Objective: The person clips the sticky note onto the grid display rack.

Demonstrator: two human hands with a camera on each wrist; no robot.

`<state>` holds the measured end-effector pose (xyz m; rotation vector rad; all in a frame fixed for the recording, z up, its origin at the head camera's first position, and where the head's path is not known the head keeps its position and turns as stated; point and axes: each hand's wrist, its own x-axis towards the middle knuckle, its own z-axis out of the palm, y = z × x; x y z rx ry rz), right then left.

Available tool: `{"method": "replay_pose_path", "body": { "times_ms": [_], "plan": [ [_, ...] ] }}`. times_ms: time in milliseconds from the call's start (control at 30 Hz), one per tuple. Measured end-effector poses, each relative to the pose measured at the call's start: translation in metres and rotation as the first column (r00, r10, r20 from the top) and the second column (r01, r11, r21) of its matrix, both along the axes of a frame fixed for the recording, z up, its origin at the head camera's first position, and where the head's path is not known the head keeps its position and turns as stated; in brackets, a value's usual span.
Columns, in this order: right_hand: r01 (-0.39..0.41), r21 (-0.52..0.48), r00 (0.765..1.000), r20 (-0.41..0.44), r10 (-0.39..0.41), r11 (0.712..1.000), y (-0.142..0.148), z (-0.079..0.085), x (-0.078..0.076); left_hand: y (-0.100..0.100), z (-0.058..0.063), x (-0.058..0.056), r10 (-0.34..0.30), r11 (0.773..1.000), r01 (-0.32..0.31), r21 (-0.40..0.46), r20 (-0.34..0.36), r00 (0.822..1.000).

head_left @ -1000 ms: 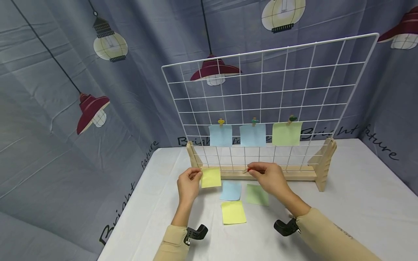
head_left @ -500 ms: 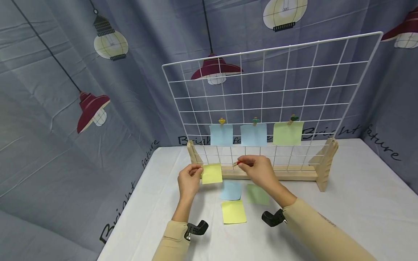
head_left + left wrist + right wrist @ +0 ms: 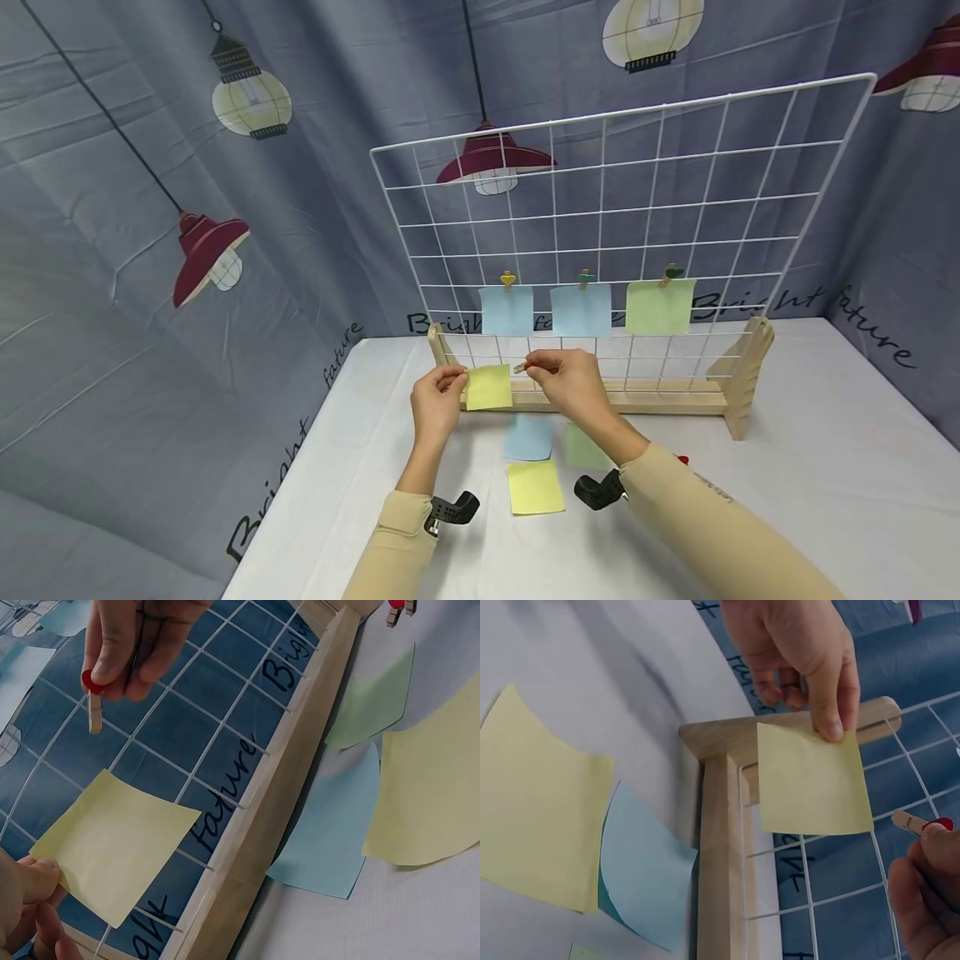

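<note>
My left hand (image 3: 437, 402) pinches a yellow sticky note (image 3: 490, 387) by its left edge, in front of the lower left of a white wire grid (image 3: 600, 212). To its right, my right hand (image 3: 572, 382) pinches a small wooden clothespin (image 3: 95, 714) with a red decoration. The clothespin's free end points left toward the note, with a gap between them. Above, two blue notes (image 3: 507, 312) and a green note (image 3: 659, 307) hang on the grid, each under a clothespin with a heart; one heart is yellow and two are green.
A wooden base (image 3: 615, 402) carries the grid. On the white table lie a blue sticky note (image 3: 528, 438), a green sticky note (image 3: 585, 448) and a yellow sticky note (image 3: 536, 488). Another red clothespin (image 3: 397, 609) lies on the table, mostly hidden by my right sleeve in the head view.
My right hand has moved left and up with the clothespin, closer to the yellow note. My left hand has raised the note slightly.
</note>
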<state>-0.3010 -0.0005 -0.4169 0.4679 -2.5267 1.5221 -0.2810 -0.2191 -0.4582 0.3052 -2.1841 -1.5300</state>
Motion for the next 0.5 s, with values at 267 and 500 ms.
{"method": "replay_pose_path", "body": {
  "times_ms": [267, 500],
  "plan": [
    [0.015, -0.019, 1.000, -0.002, -0.015, 1.000, -0.009, 0.001, -0.002, 0.001, 0.002, -0.002, 0.015, 1.000, -0.015, -0.014, 0.002, 1.000],
    [0.036, -0.012, 0.999, 0.012, -0.036, 0.999, -0.014, -0.003, -0.006, 0.000, 0.000, -0.006, 0.019, 1.000, -0.019, -0.021, -0.009, 1.000]
  ]
}}
